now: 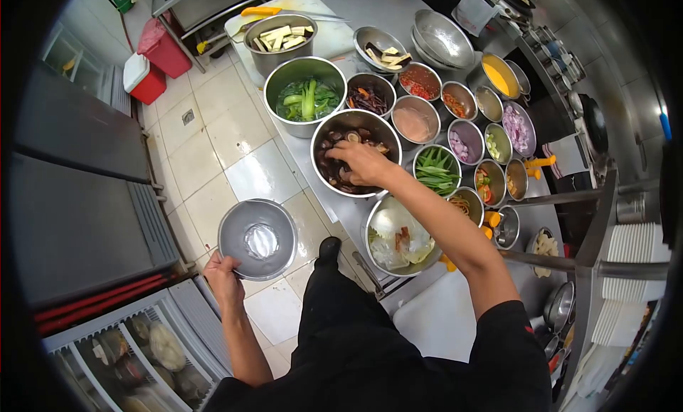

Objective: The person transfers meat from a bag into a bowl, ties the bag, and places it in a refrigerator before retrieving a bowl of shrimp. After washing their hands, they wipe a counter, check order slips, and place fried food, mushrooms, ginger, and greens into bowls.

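Note:
My left hand (223,271) grips the rim of a round grey metal bowl (235,230), held over the floor to the left of the counter. Nothing but a bright reflection shows inside the bowl. My right hand (359,163) reaches down into a steel pot (395,138) of dark brown mushrooms (350,138). Its fingers curl over some of the mushrooms, with the tips partly hidden among them. Beside that pot stand a larger pot of leafy greens in water (307,102) and a bowl of sliced green vegetables (436,171). A pot with pale cabbage-like leaves (388,234) sits under my right forearm.
Several more steel containers of cut ingredients crowd the counter, including red chopped pieces (420,82) and purple onion (517,127). At the far end, a yellow-handled knife (262,11) lies on a white cutting board (313,5). An open drawer fridge (142,348) is at lower left.

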A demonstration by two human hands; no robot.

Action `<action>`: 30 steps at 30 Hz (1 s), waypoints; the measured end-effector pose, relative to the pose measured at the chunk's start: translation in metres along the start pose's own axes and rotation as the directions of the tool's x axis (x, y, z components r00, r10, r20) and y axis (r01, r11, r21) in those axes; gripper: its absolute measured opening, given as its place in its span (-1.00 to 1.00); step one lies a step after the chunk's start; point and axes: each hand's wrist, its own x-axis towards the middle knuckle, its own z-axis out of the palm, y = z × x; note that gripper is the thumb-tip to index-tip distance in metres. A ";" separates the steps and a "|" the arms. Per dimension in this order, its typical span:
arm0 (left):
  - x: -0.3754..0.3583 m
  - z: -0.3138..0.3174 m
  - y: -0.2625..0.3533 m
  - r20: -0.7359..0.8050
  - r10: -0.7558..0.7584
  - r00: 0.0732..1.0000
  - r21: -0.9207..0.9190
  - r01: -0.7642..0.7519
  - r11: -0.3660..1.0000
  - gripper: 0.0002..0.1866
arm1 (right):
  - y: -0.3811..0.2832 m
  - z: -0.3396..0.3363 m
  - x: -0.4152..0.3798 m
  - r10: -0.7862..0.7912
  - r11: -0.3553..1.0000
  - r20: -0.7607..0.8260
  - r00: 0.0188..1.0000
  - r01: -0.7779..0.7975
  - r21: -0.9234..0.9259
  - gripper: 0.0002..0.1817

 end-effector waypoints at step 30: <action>0.054 0.070 -0.001 0.085 -0.028 0.996 -0.001 0.028 1.000 -0.86 | -0.018 0.031 0.018 0.278 0.939 -0.151 0.949 -0.235 0.253 -0.66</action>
